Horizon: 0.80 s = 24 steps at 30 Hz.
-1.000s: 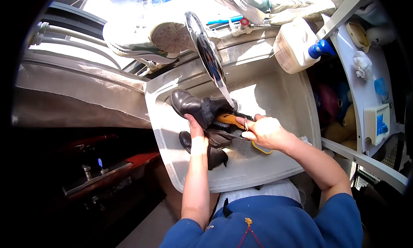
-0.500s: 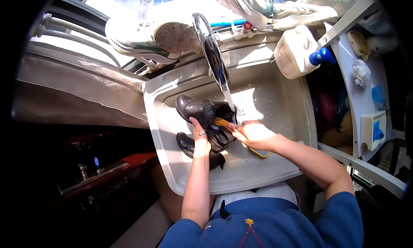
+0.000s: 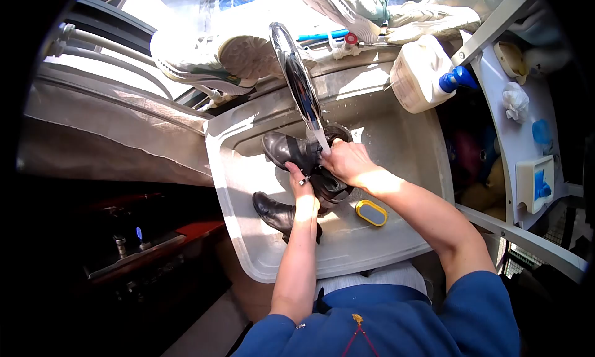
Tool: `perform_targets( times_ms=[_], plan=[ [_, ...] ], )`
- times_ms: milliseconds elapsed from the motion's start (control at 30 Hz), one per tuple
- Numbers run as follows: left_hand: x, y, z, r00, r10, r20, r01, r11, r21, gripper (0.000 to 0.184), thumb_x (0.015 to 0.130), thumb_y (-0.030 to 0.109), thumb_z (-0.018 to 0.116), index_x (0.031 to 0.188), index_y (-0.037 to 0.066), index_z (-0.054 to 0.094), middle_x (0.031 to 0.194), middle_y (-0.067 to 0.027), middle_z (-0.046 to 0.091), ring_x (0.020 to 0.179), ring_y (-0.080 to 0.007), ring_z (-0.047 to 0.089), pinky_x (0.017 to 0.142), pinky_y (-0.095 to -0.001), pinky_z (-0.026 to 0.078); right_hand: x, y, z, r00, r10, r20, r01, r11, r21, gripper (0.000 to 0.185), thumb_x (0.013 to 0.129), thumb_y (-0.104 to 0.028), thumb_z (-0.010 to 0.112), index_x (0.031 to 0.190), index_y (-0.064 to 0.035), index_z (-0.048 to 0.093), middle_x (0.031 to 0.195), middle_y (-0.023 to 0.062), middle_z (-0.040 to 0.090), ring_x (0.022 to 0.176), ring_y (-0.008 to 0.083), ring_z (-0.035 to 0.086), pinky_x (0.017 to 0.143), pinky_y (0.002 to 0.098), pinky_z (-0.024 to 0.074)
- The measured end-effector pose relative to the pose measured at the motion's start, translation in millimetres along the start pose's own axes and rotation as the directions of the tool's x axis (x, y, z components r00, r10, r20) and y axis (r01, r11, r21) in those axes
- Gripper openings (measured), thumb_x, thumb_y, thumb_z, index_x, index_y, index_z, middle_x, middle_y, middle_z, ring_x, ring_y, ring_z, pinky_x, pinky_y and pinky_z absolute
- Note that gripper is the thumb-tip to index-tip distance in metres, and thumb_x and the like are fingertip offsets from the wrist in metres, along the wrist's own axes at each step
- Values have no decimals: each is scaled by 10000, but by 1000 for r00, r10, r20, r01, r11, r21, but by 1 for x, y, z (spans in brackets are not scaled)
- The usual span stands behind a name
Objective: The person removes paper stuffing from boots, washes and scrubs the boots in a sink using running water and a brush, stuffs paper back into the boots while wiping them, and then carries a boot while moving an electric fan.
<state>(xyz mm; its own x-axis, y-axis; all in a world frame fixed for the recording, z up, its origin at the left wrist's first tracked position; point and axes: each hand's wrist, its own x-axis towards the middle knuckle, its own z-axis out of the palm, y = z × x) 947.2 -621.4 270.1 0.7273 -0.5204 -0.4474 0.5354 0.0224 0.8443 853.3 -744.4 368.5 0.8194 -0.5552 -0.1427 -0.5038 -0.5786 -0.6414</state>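
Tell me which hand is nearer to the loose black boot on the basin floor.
Left: the left hand is close to the loose boot, right of its toe; the right hand is farther away, by the running water.

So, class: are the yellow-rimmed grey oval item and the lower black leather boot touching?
Apart: the head view shows the pale basin floor between oval item and lower boot.

Held boot (image 3: 284,149) partly hidden behind hands (image 3: 349,163)

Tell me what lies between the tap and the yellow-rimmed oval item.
In the head view, running water and the right hand lie between the tap and the oval item.
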Motion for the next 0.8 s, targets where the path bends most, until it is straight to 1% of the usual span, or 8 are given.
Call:
perform_targets(
  times_ms=[33,133,200,333,500,633,700,800],
  plan=[
    [-3,27,10,1000,2,19,-2,999,39,800,903,631,358,1372,-17,343,1372,-134,439,1215,-249,464,1041,-363,348,-9,3,3,994,-97,40,99,994,-46,262,863,-287,565,936,-52,657,815,210,589,767,402,596,682,457,491],
    [21,36,-28,996,7,90,-11,999,34,827,877,678,337,1296,-28,438,1255,-137,543,1138,-254,530,985,-372,418,-40,-12,-24,983,1,182,10,998,-59,320,877,-306,548,1102,-100,645,810,201,590,753,384,603,684,463,487],
    [20,33,-21,997,-7,80,6,1000,16,812,882,665,352,1308,-22,427,1271,-137,530,1144,-252,525,990,-367,413,-40,0,-21,973,-58,221,37,994,100,408,885,-330,538,1240,-133,580,794,194,585,746,370,606,668,472,477],
    [10,8,1,992,76,-100,-58,983,175,760,916,609,376,1329,-28,405,1284,-137,520,1161,-235,506,1000,-340,385,-3,3,-4,998,-51,-35,49,996,-72,266,853,-297,584,784,-49,649,809,206,589,713,400,598,620,475,464],
    [18,54,-29,983,186,10,-183,952,246,784,901,633,399,1255,-65,446,1206,-151,551,1097,-235,528,979,-319,373,-38,15,-38,954,-57,294,49,998,37,363,857,-284,571,1203,-184,611,842,193,639,803,350,632,722,458,494],
    [29,65,-54,887,434,161,-443,696,564,831,867,674,423,1273,-51,437,1189,-184,562,1085,-275,537,969,-336,373,-43,26,-74,922,-111,370,173,975,-138,359,839,-356,594,1160,-204,650,789,138,613,745,323,620,647,431,477],
    [26,65,-57,887,430,170,-448,706,549,838,856,682,432,1280,-40,434,1183,-197,568,1084,-282,542,955,-339,384,-42,20,-73,935,-56,351,138,967,-213,341,846,-344,595,1150,-202,656,747,128,597,734,317,615,646,435,470],
    [24,62,-51,847,504,169,-493,626,604,848,850,693,428,1272,-43,438,1175,-195,573,1075,-281,547,950,-342,388,-38,23,-50,942,-38,333,-19,986,167,388,859,-345,538,1176,-142,633,911,163,673,883,326,635,797,389,487]
  ],
)
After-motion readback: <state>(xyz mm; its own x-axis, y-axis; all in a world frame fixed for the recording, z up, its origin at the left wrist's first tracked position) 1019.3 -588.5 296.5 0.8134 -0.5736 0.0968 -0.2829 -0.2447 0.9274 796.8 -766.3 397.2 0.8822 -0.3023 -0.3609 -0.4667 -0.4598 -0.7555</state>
